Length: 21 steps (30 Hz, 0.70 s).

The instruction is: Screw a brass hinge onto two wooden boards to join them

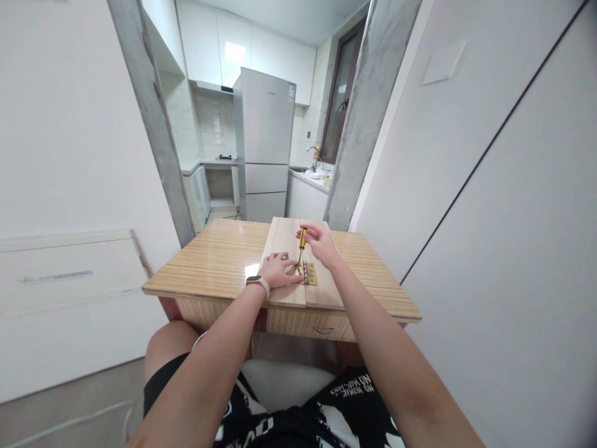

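Two pale wooden boards [285, 239] lie side by side on a striped wooden table [219, 261]. A brass hinge [308, 274] sits across the seam between them near the front. My right hand [321, 244] is closed round a yellow and black screwdriver [302, 239] held upright, its tip down at the hinge's left part. My left hand [278, 271], with a watch on the wrist, lies on the left board, fingertips touching the hinge's left edge.
The table has a drawer [321, 328] at its front, above my knees. White walls stand close on both sides. Behind the table a grey pillar [359, 124] and a kitchen with a fridge [265, 143] and a sink counter [310, 180].
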{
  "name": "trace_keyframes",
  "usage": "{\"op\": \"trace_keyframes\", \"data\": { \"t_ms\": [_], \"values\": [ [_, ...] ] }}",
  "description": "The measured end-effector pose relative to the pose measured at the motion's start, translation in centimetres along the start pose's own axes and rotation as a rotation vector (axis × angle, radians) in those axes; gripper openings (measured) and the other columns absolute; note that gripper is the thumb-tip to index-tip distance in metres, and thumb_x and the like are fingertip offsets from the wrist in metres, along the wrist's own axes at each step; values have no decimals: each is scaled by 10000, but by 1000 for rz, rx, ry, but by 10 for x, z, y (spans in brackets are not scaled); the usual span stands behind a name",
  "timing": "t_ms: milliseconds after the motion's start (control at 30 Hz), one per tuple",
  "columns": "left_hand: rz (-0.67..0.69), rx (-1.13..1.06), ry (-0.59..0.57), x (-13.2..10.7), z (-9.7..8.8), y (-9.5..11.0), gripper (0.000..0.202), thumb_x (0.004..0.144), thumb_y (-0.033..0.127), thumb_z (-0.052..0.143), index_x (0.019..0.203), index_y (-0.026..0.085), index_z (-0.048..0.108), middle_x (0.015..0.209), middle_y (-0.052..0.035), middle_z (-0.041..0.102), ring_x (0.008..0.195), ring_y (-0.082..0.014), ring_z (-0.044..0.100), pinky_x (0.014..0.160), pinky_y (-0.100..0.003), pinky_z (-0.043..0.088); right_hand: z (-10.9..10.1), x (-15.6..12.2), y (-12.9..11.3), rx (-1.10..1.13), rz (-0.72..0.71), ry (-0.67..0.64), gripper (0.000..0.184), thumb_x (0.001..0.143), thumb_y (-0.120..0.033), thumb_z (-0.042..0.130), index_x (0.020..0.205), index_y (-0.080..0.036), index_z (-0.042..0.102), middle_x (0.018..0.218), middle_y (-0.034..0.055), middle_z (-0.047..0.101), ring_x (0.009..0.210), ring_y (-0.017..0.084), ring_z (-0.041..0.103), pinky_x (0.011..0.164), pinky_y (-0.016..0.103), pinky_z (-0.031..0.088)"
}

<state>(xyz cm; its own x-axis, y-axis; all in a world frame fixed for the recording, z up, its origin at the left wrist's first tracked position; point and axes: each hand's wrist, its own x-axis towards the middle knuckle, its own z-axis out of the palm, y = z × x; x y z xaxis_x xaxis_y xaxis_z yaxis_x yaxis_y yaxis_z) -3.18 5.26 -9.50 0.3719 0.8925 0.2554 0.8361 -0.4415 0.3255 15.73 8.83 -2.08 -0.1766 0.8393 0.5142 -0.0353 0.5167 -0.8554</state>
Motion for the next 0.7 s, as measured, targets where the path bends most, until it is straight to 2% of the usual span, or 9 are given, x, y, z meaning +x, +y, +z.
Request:
{"op": "trace_keyframes", "data": {
  "t_ms": [333, 433, 600, 700],
  "values": [
    [0, 6, -2, 1, 1, 0, 729, 748, 861, 588, 1354, 460, 638, 1558, -16, 467, 1424, -384, 365, 1170, -562, 299, 5, 1, -1, -127, -20, 88, 336, 763, -363, 748, 1054, -210, 681, 935, 74, 762, 909, 245, 749, 863, 417, 595],
    [9, 2, 3, 1, 2, -1, 727, 749, 864, 584, 1350, 459, 643, 1552, -21, 473, 1418, -389, 371, 1162, -568, 304, 4, 1, 0, -190, -31, 128, 317, 756, -362, 756, 1020, -214, 661, 903, 61, 746, 843, 228, 731, 797, 382, 596],
    [10, 3, 6, 1, 2, 0, 722, 756, 865, 575, 1349, 459, 642, 1550, -22, 474, 1416, -387, 376, 1158, -564, 312, 9, -1, 0, -292, -91, 177, 256, 772, -376, 738, 931, -225, 607, 827, 12, 676, 707, 178, 653, 644, 306, 534],
    [8, 4, 8, 1, 1, 0, 723, 758, 866, 571, 1354, 460, 636, 1552, -17, 473, 1424, -383, 369, 1161, -558, 314, 13, -2, -4, -354, -117, 202, 243, 781, -374, 728, 942, -227, 622, 764, -18, 629, 662, 158, 598, 614, 288, 498]
  ]
}}
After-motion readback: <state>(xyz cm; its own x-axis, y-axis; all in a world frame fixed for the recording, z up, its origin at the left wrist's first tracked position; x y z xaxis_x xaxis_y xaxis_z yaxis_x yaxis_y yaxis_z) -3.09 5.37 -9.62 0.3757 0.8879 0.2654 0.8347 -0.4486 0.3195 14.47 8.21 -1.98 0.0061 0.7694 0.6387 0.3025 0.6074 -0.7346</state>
